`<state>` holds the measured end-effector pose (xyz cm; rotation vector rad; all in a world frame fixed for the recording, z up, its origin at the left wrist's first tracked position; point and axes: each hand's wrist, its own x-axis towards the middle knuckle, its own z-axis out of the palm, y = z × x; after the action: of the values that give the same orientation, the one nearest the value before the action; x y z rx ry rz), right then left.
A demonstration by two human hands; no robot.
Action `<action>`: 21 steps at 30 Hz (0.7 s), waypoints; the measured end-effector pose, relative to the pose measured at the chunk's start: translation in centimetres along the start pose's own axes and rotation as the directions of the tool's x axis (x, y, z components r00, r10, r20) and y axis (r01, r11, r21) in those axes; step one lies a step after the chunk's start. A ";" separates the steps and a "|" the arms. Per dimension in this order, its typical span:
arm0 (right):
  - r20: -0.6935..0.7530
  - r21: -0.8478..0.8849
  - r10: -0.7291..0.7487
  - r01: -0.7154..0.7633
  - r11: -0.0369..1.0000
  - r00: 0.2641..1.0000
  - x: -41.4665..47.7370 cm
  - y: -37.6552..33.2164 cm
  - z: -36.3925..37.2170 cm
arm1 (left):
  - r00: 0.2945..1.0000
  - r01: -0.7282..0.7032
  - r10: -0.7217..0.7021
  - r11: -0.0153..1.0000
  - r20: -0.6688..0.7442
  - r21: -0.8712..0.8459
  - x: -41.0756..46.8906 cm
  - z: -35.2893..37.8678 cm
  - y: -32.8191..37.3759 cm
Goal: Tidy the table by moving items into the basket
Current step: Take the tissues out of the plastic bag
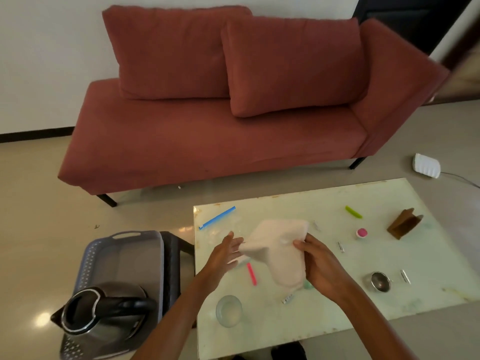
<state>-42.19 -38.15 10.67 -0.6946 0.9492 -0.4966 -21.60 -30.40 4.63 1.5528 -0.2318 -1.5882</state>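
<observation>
A pale pink cloth (pixel 278 245) is lifted just above the glass table (pixel 324 315). My right hand (pixel 319 266) grips its right edge with thumb on top. My left hand (pixel 228 250) has its fingers at the cloth's left corner, but blur hides whether they pinch it. The grey perforated basket (pixel 101 255) sits on a dark stool left of the table and holds a black kettle (pixel 104 313). Loose on the table lie a pink clip (pixel 252 274), a blue sealing stick (pixel 217 218), a green clip (pixel 353 212) and a clear glass bowl (pixel 229 311).
Also on the table: a brown holder (pixel 404 223), a pink and white round thing (pixel 361 233), a small metal cup (pixel 380 281) and several small silver clips. A red sofa (pixel 207 131) stands behind. A white device (pixel 426 165) lies on the floor at right.
</observation>
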 end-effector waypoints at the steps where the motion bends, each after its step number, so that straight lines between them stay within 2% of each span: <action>1: 0.023 -0.006 -0.010 0.010 1.000 1.000 -1.1 -0.7 0.6 | 0.999 0.024 -0.021 0.997 0.045 -0.079 -1.3 0.7 0.5; 4: -0.016 -0.152 -0.054 0.051 0.987 0.998 -3.9 -2.1 1.7 | 0.972 0.120 -0.046 0.942 0.231 -0.314 -5.4 1.9 1.7; 6: -0.067 -0.205 -0.067 0.052 0.977 0.995 -5.5 -2.2 1.6 | 0.952 0.137 -0.027 0.928 0.305 -0.346 -7.8 2.2 1.9; 8: -0.074 -0.222 -0.072 0.054 0.974 0.995 -6.9 -2.4 1.5 | 0.956 0.074 0.014 0.954 0.291 -0.290 -9.4 2.5 1.9; 12: -0.051 -0.240 -0.073 0.059 0.969 0.996 -8.7 -2.7 0.9 | 0.976 -0.077 0.082 0.997 0.201 -0.029 -10.9 3.3 1.5; 14: -0.038 -0.271 -0.078 0.065 0.961 0.996 -9.1 -2.6 0.8 | 0.977 -0.107 0.107 0.994 0.185 -0.009 -11.5 4.0 1.4; 21: -0.084 -0.307 -0.153 0.121 0.944 0.985 -10.1 -2.7 -0.9 | 0.957 -0.104 0.115 0.993 0.265 -0.057 -12.5 6.0 1.8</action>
<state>-48.24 -33.62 17.89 -1.0231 1.0944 -0.5207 -28.13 -25.60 16.01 1.2679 -0.4231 -1.7009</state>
